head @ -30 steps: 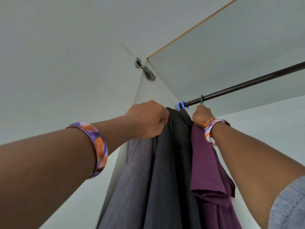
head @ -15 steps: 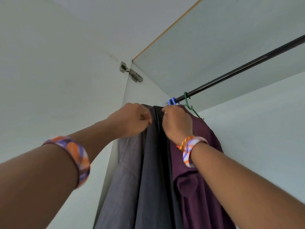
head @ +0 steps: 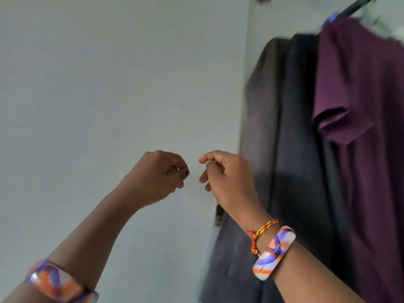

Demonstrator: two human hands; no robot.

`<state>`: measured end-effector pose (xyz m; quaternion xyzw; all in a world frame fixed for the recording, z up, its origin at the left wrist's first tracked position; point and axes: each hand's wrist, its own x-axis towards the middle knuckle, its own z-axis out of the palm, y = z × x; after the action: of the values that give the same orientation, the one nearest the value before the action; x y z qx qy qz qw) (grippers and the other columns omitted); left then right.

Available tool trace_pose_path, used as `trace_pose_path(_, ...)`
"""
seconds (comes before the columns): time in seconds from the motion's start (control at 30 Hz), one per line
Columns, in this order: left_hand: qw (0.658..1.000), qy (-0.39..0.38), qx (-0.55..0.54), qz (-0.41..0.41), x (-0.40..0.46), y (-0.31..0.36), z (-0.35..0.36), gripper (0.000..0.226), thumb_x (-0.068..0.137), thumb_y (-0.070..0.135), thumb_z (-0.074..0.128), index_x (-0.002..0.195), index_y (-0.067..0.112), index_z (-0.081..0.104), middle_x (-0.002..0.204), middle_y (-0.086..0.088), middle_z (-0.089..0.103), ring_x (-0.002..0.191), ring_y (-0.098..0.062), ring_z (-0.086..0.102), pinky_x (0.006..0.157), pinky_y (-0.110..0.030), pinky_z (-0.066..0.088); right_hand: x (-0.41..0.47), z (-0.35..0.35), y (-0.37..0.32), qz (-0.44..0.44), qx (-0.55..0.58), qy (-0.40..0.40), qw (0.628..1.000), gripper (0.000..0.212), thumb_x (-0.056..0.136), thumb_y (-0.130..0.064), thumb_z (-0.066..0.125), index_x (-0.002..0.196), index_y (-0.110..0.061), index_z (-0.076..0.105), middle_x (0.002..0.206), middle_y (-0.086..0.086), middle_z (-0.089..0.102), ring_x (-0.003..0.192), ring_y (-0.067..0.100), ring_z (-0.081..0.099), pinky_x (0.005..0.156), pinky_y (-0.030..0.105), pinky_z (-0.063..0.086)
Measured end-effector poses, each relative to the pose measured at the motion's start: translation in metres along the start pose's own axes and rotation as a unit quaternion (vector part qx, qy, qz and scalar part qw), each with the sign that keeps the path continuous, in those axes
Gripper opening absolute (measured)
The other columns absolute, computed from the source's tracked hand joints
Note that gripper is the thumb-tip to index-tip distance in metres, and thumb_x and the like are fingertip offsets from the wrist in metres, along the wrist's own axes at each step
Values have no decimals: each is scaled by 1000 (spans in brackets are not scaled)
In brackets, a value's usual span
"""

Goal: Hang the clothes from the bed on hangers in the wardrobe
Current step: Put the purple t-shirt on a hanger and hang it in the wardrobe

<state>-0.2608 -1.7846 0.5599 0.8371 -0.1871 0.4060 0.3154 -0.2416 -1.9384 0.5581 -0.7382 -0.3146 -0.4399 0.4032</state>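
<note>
We see our two hands raised side by side before the wardrobe door [head: 109, 84], the left hand [head: 160, 178] just left of the right hand [head: 225, 178], apart and touching nothing. Right of the right hand, three garments hang in a row: the leftmost garment [head: 260, 119] nearest the door's edge, the middle garment [head: 303, 149] beside it, the rightmost shirt [head: 369, 106] overlapping the middle one. Above the shirt, at the top right corner, what seems to be the rail [head: 358, 5] is blurred.
</note>
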Motion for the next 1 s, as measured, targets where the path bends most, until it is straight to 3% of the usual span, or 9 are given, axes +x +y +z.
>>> trace_pose_path(0.17,984,-97,92,-113,-101,-68,-36,18,89,20,58,74,27,65,65,10,67,59,-4,59,63,-30,51,-81,93,-18,70,66,-197,976,25,91,-15,45,91,-23,69,70,-2,70,67,16,65,74,42,55)
trace_pose_path(0.3,946,-162,156,-235,-210,-137,-77,20,88,23,58,70,30,62,66,11,66,63,-7,61,67,-34,54,-162,178,-56,95,93,-387,912,24,90,-15,46,92,-24,69,72,-4,70,72,16,64,79,40,55)
trace_pose_path(0.4,910,-179,203,-315,-303,-191,-124,19,86,21,58,70,28,63,65,9,67,59,-7,62,65,-29,54,-232,255,-99,74,99,-490,863,25,86,-13,47,83,-30,66,69,-7,65,75,20,62,81,38,54)
trace_pose_path(0.5,877,-173,245,-376,-406,-237,-183,16,81,25,58,68,19,66,61,4,68,50,-1,57,60,-19,49,-314,336,-159,61,130,-536,832,26,83,-13,51,65,-30,56,78,0,70,82,28,65,83,41,54)
trace_pose_path(0.6,843,-208,280,-408,-514,-278,-252,16,77,19,58,62,19,62,59,2,65,44,5,51,58,-21,46,-403,415,-231,40,166,-562,810,33,80,-10,52,56,-32,52,79,4,72,74,22,66,79,40,55)
trace_pose_path(0.67,808,-237,297,-450,-578,-292,-303,14,77,17,55,68,16,66,60,3,63,44,8,49,59,-20,46,-453,460,-285,21,180,-597,781,26,79,-13,50,60,-29,57,69,-1,70,64,13,64,78,37,56)
trace_pose_path(0.8,743,-239,295,-552,-678,-302,-408,16,75,14,52,64,21,61,56,9,58,45,8,50,52,-9,40,-512,521,-395,-47,169,-670,721,26,79,-16,48,86,-27,71,79,-2,73,93,16,65,86,31,51)
trace_pose_path(0.9,724,-188,276,-604,-732,-308,-473,15,70,16,51,59,24,57,61,6,63,58,-8,60,61,-18,49,-524,555,-471,-102,166,-688,699,24,82,-19,50,92,-27,71,92,-1,72,99,19,64,89,33,49)
trace_pose_path(1.0,710,-173,295,-615,-774,-318,-519,18,80,16,52,66,23,60,66,5,65,54,-10,60,64,-19,51,-538,593,-538,-142,179,-691,686,22,83,-19,52,90,-26,71,94,0,72,93,22,66,88,35,51)
